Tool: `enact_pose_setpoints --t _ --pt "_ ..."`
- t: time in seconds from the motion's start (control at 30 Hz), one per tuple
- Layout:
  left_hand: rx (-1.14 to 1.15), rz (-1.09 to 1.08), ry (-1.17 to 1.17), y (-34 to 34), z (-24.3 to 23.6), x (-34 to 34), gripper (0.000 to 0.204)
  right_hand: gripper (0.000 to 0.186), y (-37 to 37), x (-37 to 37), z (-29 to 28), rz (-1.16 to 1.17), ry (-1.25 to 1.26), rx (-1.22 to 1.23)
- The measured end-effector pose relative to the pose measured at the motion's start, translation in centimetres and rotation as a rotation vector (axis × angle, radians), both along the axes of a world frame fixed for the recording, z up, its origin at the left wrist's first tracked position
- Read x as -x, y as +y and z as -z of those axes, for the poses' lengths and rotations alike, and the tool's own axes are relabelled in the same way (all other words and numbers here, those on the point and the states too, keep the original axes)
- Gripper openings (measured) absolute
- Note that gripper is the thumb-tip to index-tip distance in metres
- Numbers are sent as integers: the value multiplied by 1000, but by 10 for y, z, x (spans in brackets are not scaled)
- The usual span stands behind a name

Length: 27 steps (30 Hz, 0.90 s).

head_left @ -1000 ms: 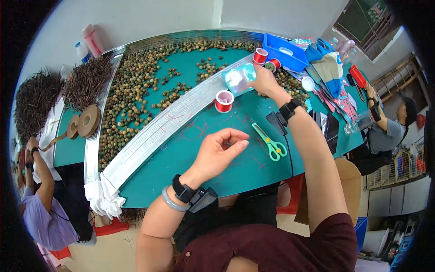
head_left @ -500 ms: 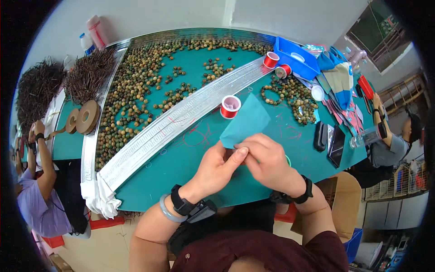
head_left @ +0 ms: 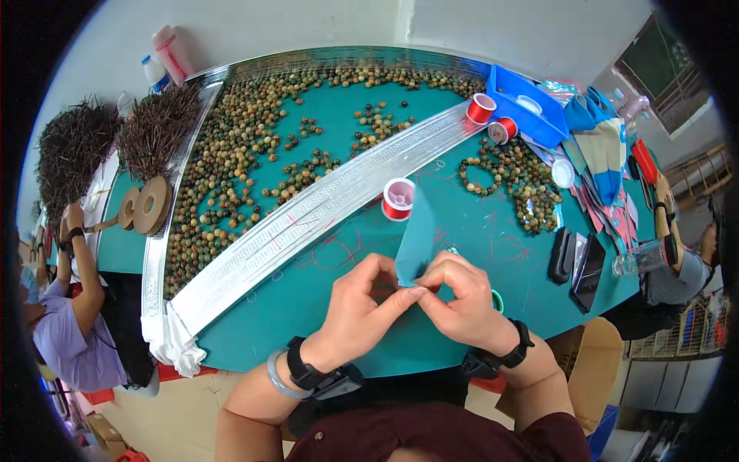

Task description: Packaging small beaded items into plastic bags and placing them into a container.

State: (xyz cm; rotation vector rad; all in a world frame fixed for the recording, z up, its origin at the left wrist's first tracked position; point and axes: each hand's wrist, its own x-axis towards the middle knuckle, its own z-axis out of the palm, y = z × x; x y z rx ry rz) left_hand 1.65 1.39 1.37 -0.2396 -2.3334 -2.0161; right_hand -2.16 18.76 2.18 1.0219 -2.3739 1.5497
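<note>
My left hand (head_left: 362,314) and my right hand (head_left: 460,306) meet at the middle front of the green mat (head_left: 292,300), fingertips pinched on a thin teal sheet (head_left: 413,242) at its lower end; whether it is a bag or card I cannot tell. The sheet stands up, turned partly edge-on. Just behind it stands a red thread spool (head_left: 396,206). Green scissor handles (head_left: 496,302) lie mostly hidden behind my right hand.
Loose beads (head_left: 200,239), a silver tray strip (head_left: 254,242), bead bracelets (head_left: 535,204), two more spools (head_left: 480,109), a blue tray (head_left: 523,112), black phone (head_left: 588,273), tape rolls (head_left: 152,208), brown stick bundles (head_left: 150,135). Co-workers (head_left: 88,323) (head_left: 666,277) sit either side.
My right hand has come down from beside the spools to my left hand with the teal sheet, both now pinching it. Since half a second ago the sheet has turned more edge-on.
</note>
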Motion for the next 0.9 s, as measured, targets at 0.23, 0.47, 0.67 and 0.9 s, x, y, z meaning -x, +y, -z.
enact_pose_setpoints --t 0.23,0.47,0.67,0.9 --pt "73 -24 76 -3 -4 0 18 14 3 2 4 -61 -191 102" --pt "181 -72 210 -3 -4 -1 13 10 3 0 8 -88 -243 161" --pt "217 -96 248 -4 -5 -2 17 9 3 3 3 69 -74 132" --pt "204 -110 332 -3 -4 -3 16 16 1 3 9 -112 71 131"
